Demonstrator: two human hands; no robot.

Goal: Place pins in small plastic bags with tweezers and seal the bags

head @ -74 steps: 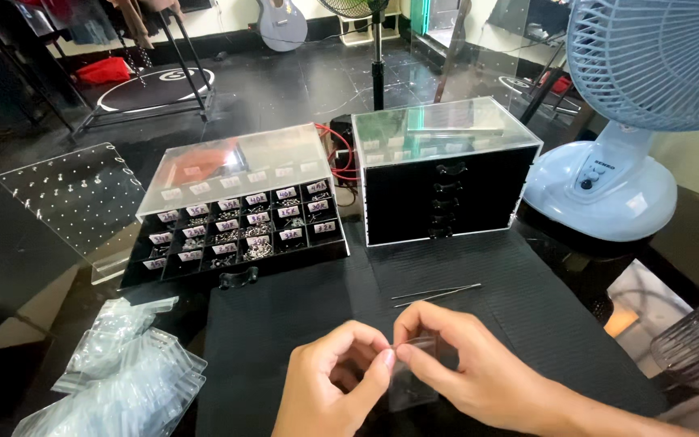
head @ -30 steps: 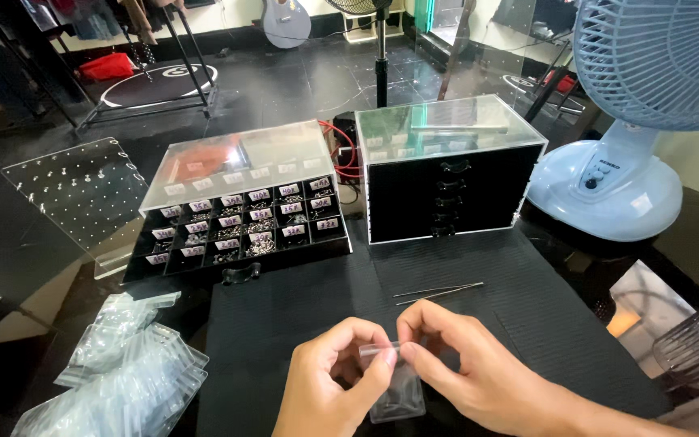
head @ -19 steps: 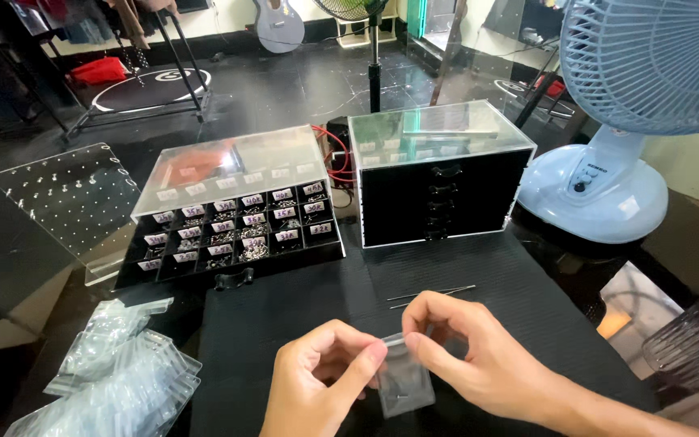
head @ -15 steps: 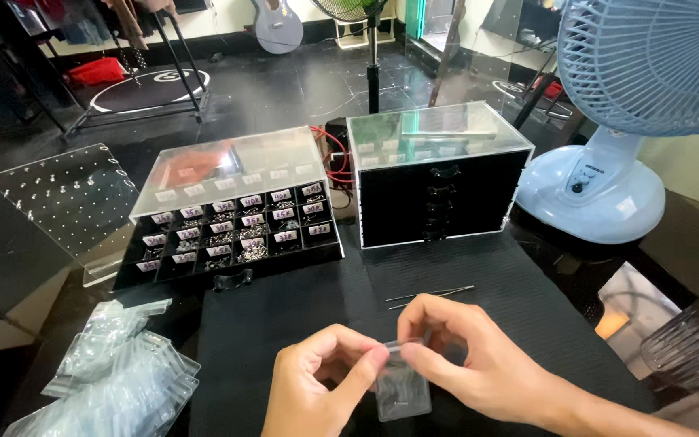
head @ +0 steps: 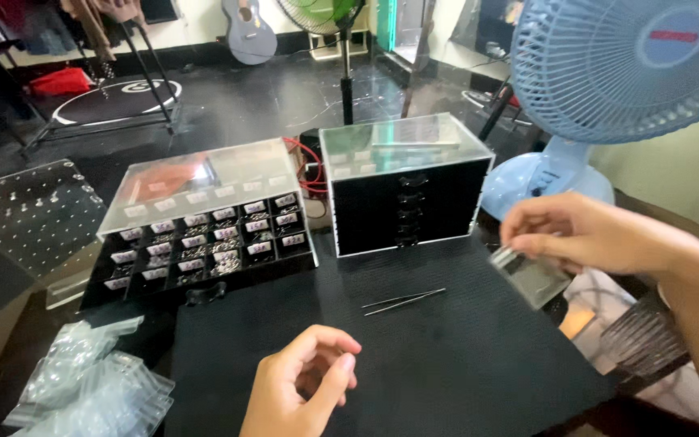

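Observation:
My right hand (head: 588, 235) is raised at the right, pinching a small clear zip bag (head: 530, 275) by its top edge above the table's right side. My left hand (head: 301, 387) hovers low over the black mat (head: 414, 364) with fingers loosely curled and nothing in it. A pair of thin metal tweezers (head: 402, 300) lies on the mat between the two hands. Behind stand a black organiser tray (head: 204, 243) with several small labelled compartments under a clear lid, and a black drawer cabinet (head: 406, 198) with a clear top.
A pile of clear zip bags (head: 82, 384) lies at the left front. A light blue desk fan (head: 608, 97) stands at the right rear. A clear acrylic panel (head: 22, 214) leans at the left. Red wires (head: 307, 166) run between the two boxes.
Both hands held the small bag together at the front centre. Now my right hand has carried it up and to the right, and my left hand has let go.

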